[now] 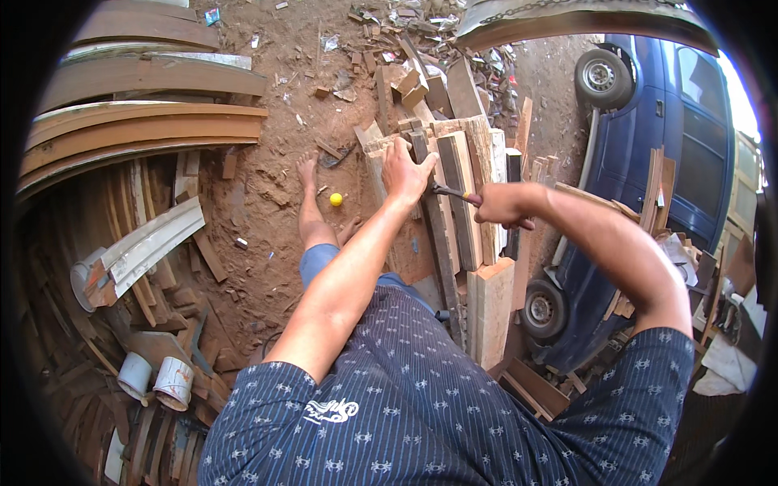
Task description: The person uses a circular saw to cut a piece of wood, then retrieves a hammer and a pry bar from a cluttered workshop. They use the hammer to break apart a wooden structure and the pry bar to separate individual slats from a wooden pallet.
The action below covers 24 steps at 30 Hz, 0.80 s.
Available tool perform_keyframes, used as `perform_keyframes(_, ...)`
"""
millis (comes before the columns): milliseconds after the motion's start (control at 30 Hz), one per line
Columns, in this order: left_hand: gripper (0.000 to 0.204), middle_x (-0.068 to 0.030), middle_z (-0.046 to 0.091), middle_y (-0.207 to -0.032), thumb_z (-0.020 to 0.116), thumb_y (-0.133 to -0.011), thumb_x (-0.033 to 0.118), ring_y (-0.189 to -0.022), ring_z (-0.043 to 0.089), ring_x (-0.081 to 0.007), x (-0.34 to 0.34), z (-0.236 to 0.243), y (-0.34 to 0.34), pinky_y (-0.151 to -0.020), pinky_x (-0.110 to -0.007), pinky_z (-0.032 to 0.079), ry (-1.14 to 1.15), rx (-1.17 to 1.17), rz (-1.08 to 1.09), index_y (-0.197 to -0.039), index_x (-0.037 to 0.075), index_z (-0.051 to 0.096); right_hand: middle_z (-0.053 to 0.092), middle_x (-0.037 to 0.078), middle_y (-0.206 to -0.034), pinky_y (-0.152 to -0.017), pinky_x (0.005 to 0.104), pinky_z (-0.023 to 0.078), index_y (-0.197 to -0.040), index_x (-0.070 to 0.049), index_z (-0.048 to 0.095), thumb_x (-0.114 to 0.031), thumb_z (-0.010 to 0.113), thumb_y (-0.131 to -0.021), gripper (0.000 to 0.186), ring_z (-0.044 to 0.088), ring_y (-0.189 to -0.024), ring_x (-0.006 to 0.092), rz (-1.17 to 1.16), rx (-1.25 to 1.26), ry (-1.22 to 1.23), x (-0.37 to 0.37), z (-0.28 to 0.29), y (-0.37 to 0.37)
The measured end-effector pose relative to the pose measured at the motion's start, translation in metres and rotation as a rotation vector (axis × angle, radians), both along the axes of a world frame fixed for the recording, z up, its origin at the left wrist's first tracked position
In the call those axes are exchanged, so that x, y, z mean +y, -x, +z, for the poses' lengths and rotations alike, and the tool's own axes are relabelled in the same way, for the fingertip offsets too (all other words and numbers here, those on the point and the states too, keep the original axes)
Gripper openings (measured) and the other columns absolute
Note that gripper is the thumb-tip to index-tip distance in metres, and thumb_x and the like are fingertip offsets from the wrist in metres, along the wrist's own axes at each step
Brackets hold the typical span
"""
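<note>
My right hand (504, 206) is closed round the handle of a hammer (454, 193). Its dark metal head is beside a narrow dark wooden plank (438, 243). At the far end of that plank my left hand (408, 172) grips the wood, its thumb pointing right; some of its fingertips are hidden. The dark plank lies lengthwise along a stack of boards (478, 162). Nearer to me on the right, a paler block of timber (492, 312) sits against the same stack.
A blue vehicle (640, 186) stands to the right, with scrap wood leaning on it. Long beams (146, 134) are piled at the left, above loose planks and two white buckets (173, 382). A yellow ball (335, 199) lies on the dirt near my bare feet. Offcuts litter the far ground.
</note>
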<state>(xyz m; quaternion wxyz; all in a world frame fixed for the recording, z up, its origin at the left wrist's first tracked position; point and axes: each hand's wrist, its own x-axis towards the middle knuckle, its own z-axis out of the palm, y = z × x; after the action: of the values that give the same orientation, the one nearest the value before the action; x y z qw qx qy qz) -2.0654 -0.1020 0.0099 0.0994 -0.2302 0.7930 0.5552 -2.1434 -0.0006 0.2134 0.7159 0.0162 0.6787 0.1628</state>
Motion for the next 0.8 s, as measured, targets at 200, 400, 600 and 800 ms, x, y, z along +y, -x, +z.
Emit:
perform_keyframes(200, 0.109, -0.0305, 0.033, -0.151, 0.087, -0.073, 0.041, -0.145, 0.028, -0.0406, 0.016, -0.043, -0.009, -0.116, -0.047, 0.029, -0.469, 0.126, 0.218, -0.148, 0.001, 0.020, 0.068, 0.031, -0.100, -0.089, 0.0494, 0.051, -0.112, 0.007, 0.064, -0.021, 0.054, -0.093, 0.035, 0.066, -0.101, 0.0447, -0.050, 0.408, 0.346, 0.056, -0.020, -0.053)
perform_keyframes(400, 0.125, -0.0324, 0.028, -0.155, 0.086, -0.072, 0.038, -0.146, 0.031, -0.0377, 0.027, -0.068, -0.025, -0.119, -0.042, 0.027, -0.530, 0.158, 0.109, -0.159, 0.001, 0.003, 0.067, 0.031, -0.102, -0.090, 0.0515, 0.050, -0.109, 0.005, 0.061, -0.020, 0.055, -0.095, 0.030, 0.065, -0.101, 0.0455, -0.101, 0.423, 0.397, 0.071, -0.019, -0.081)
perform_keyframes(600, 0.123, -0.0372, 0.041, -0.142, 0.084, -0.070, 0.039, -0.134, 0.045, -0.0455, 0.041, -0.055, -0.025, -0.114, -0.047, 0.036, -0.364, 0.011, 0.103, -0.160, 0.006, 0.007, 0.067, 0.031, -0.100, -0.082, 0.0521, 0.054, -0.107, 0.007, 0.054, -0.026, 0.045, -0.103, 0.034, 0.067, -0.097, 0.0448, 0.149, 0.323, 0.294, 0.055, -0.008, -0.061)
perform_keyframes(800, 0.128, -0.0392, 0.041, -0.133, 0.084, -0.069, 0.041, -0.130, 0.041, -0.0515, 0.050, -0.026, -0.018, -0.113, -0.051, 0.033, -0.224, -0.127, 0.101, -0.161, 0.011, 0.000, 0.065, 0.030, -0.096, -0.079, 0.0538, 0.053, -0.111, 0.003, 0.052, -0.033, 0.043, -0.106, 0.037, 0.066, -0.091, 0.0466, 0.122, 0.579, 0.372, 0.092, -0.010, -0.090)
